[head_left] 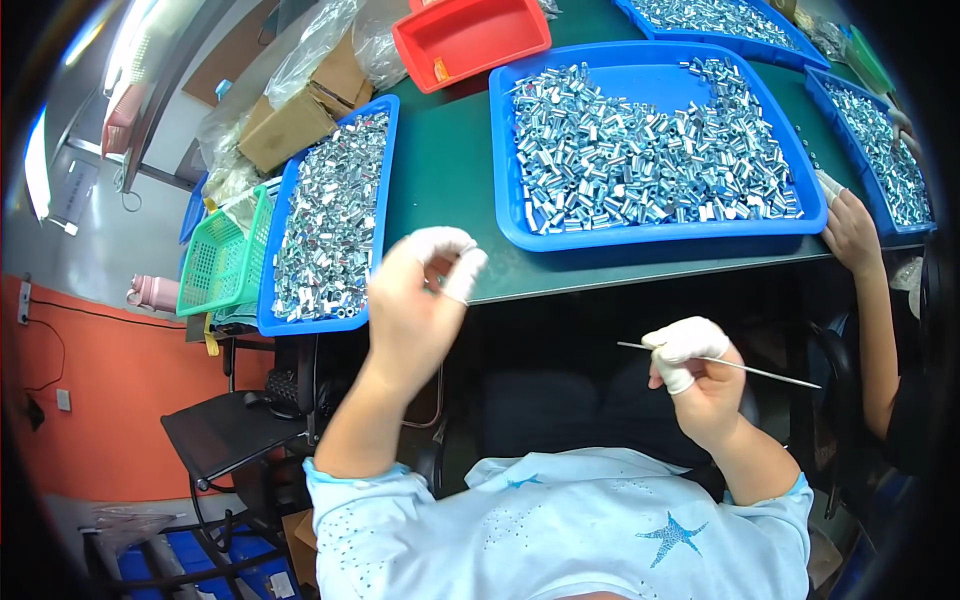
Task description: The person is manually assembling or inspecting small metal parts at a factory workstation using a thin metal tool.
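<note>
My left hand (410, 305), with white covers on thumb and finger, is closed in a pinch above the table's front edge. Something small and greyish shows at its fingertips, too small to make out. Lower and to the right, my right hand (700, 375), also in white finger covers, grips a thin metal rod (775, 376) that lies slantwise through the fingers. Ahead of both hands stands a large blue tray (515, 228) heaped with short shiny metal sleeves (640, 150). Left of my left hand, a narrower blue tray (383, 200) holds small metal pieces (330, 215).
A red bin (470, 45) sits on the green table (435, 150). Left are a green basket (225, 255), a cardboard box (290, 130) and a pink bottle (153, 293). More blue trays (815, 85) stand right; another person's hand (850, 230) touches the large tray's corner.
</note>
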A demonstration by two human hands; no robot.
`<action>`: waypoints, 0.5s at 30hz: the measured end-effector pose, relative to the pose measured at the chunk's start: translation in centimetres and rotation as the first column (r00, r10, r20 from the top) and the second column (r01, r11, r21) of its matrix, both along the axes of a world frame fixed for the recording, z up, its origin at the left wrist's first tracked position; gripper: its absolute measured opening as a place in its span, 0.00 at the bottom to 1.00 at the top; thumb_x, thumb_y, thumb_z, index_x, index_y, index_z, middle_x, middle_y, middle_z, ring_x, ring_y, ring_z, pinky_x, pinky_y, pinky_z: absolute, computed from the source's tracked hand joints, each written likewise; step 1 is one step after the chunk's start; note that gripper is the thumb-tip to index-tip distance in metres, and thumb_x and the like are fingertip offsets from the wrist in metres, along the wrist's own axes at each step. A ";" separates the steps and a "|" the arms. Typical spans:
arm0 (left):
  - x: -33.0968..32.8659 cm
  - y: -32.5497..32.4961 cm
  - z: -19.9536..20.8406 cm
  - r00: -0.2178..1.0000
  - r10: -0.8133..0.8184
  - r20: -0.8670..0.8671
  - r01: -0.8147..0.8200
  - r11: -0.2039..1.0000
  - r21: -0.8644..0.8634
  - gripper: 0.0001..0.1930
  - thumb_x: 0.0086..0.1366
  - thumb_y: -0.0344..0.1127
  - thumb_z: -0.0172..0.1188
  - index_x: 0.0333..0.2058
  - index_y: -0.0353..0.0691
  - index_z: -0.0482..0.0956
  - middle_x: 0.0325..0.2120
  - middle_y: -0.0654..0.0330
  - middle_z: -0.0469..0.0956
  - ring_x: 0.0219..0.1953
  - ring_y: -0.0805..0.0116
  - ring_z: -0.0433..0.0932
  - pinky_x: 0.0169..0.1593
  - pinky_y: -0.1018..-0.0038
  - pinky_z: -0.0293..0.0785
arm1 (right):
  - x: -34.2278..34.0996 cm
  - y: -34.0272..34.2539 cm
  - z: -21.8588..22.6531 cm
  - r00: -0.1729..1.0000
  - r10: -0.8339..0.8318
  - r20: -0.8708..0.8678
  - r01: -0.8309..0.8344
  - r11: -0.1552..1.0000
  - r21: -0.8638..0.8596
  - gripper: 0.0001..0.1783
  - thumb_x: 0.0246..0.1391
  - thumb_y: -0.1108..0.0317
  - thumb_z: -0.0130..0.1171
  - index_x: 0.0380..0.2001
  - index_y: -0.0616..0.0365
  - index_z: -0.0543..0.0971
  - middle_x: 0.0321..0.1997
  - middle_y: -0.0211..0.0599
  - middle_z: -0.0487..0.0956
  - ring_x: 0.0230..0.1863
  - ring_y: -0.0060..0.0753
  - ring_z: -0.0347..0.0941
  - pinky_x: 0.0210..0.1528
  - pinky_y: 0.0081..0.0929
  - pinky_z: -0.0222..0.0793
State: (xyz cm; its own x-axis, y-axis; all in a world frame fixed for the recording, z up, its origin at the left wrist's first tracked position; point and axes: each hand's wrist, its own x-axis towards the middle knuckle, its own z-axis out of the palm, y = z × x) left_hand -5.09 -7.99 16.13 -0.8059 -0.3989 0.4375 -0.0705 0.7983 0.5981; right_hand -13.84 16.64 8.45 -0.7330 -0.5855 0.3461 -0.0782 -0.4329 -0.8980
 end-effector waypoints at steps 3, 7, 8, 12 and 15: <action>-0.8 -2.3 -1.7 0.960 -0.071 0.271 0.161 0.931 -0.328 0.06 0.52 0.28 0.62 0.29 0.36 0.75 0.25 0.56 0.76 0.24 0.66 0.75 0.28 0.76 0.71 | 0.3 0.3 -1.6 0.997 0.062 -0.035 -0.057 0.991 0.123 0.08 0.50 0.83 0.50 0.30 0.56 0.71 0.37 0.40 0.73 0.26 0.22 0.69 0.26 0.16 0.68; -2.8 -2.9 0.9 0.956 -0.033 0.290 0.113 0.957 -0.266 0.05 0.53 0.29 0.61 0.28 0.35 0.75 0.24 0.57 0.76 0.25 0.70 0.74 0.30 0.77 0.70 | 0.3 0.3 -3.3 0.997 0.071 0.016 -0.073 0.977 0.202 0.07 0.50 0.82 0.50 0.29 0.57 0.71 0.36 0.39 0.73 0.27 0.21 0.69 0.26 0.16 0.68; -2.9 -2.7 1.7 0.972 0.007 0.234 0.032 0.986 -0.162 0.05 0.54 0.29 0.61 0.28 0.34 0.75 0.24 0.58 0.76 0.25 0.73 0.74 0.32 0.78 0.69 | 0.3 0.3 -3.5 0.996 0.067 0.064 -0.079 0.975 0.210 0.07 0.50 0.82 0.50 0.29 0.57 0.71 0.36 0.39 0.73 0.27 0.21 0.69 0.26 0.16 0.69; -3.1 -3.6 -0.2 0.816 -0.042 0.576 0.280 0.901 -0.331 0.07 0.53 0.32 0.61 0.29 0.35 0.75 0.23 0.55 0.76 0.26 0.65 0.75 0.32 0.74 0.70 | 0.1 0.3 -4.4 0.986 0.072 0.154 -0.104 0.972 0.211 0.06 0.50 0.81 0.52 0.28 0.57 0.71 0.34 0.37 0.73 0.28 0.21 0.70 0.26 0.16 0.69; -4.6 -4.4 1.8 0.926 -0.076 0.370 0.066 0.997 0.038 0.06 0.55 0.32 0.60 0.29 0.35 0.75 0.23 0.61 0.75 0.26 0.72 0.73 0.31 0.76 0.69 | 0.3 0.2 -5.4 0.987 0.077 0.144 -0.104 0.976 0.192 0.06 0.49 0.81 0.53 0.28 0.57 0.71 0.33 0.36 0.73 0.28 0.21 0.70 0.27 0.16 0.69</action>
State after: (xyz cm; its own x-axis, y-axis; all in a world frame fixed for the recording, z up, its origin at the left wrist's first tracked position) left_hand -9.69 -12.39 17.94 -0.9352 -0.3416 0.0932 -0.2346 0.7949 0.5596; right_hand -13.56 16.83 3.01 -0.7056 -0.6987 0.1181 0.0808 -0.2449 -0.9662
